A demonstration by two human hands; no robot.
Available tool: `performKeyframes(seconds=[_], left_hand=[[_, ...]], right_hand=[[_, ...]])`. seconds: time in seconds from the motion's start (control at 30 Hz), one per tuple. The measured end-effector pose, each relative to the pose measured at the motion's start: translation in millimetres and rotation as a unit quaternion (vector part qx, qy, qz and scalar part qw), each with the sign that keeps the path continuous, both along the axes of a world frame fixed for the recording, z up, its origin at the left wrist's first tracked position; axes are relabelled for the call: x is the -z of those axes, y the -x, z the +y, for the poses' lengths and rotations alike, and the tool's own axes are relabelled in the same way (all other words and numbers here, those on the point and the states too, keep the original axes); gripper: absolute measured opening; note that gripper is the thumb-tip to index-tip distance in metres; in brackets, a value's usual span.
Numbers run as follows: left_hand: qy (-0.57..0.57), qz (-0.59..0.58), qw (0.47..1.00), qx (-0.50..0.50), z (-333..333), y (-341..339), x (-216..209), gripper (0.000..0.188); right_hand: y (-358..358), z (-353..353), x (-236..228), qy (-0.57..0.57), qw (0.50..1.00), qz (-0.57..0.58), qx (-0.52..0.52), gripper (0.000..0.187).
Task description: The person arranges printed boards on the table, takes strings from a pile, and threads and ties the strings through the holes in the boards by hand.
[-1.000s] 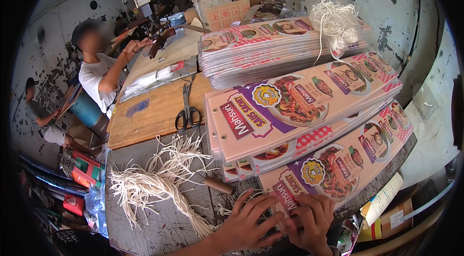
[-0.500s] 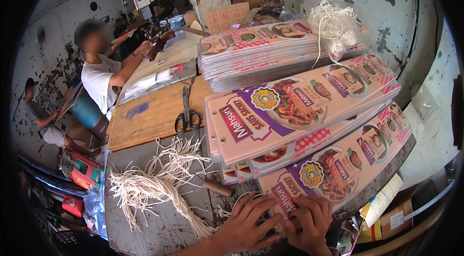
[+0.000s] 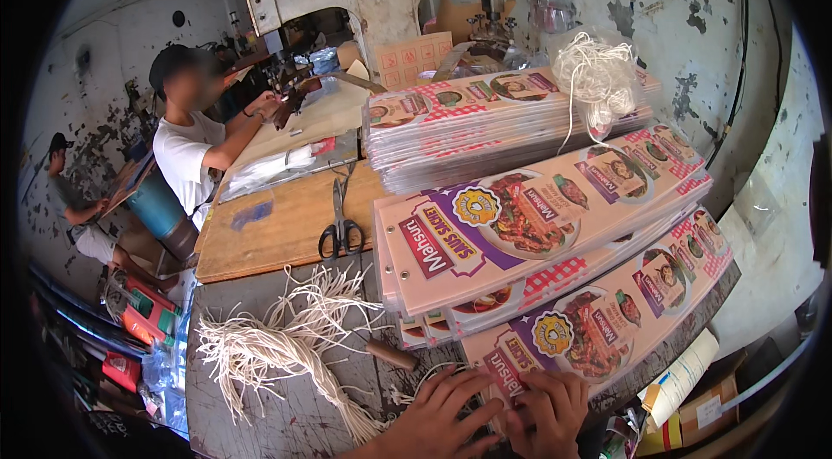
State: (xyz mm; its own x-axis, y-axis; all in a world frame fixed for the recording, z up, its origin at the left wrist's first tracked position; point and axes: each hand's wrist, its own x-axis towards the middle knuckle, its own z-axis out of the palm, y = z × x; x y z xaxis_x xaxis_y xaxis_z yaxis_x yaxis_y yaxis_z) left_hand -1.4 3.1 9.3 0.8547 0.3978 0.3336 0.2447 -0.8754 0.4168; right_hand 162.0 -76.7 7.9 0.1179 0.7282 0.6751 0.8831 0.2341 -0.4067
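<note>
Both hands, left hand (image 3: 438, 416) and right hand (image 3: 548, 411), press flat, fingers spread, gripping nothing, on the near end of the long pink printed card strip (image 3: 607, 325), which runs away rightward along the desk (image 3: 260, 424) front edge.

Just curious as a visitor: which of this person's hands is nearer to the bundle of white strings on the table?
Left. The left hand lies just right of the strings' trailing end, fingers spread on the table. The right hand sits farther right, pressing on the nearest printed card.
</note>
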Motion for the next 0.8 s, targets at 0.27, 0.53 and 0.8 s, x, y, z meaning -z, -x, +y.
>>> performKeyframes(seconds=[0.27, 0.53, 0.8], left_hand=[[-0.063, -0.047, 0.997, 0.000, 3.3, -3.1, -6.4, 0.041], [-0.059, -0.041, 0.997, 0.001, 2.4, -2.7, -6.4, 0.041], [-0.062, -0.044, 0.997, 0.004, 3.2, -4.5, -6.5, 0.041]], right_hand=[[-1.9, 3.2, 2.3, -0.002, 1.000, -0.003, 0.000, 0.020], [-0.4, 1.4, 1.6, 0.003, 1.000, 0.001, 0.002, 0.020], [-1.5, 2.3, 3.2, -0.003, 1.000, -0.002, -0.003, 0.022]])
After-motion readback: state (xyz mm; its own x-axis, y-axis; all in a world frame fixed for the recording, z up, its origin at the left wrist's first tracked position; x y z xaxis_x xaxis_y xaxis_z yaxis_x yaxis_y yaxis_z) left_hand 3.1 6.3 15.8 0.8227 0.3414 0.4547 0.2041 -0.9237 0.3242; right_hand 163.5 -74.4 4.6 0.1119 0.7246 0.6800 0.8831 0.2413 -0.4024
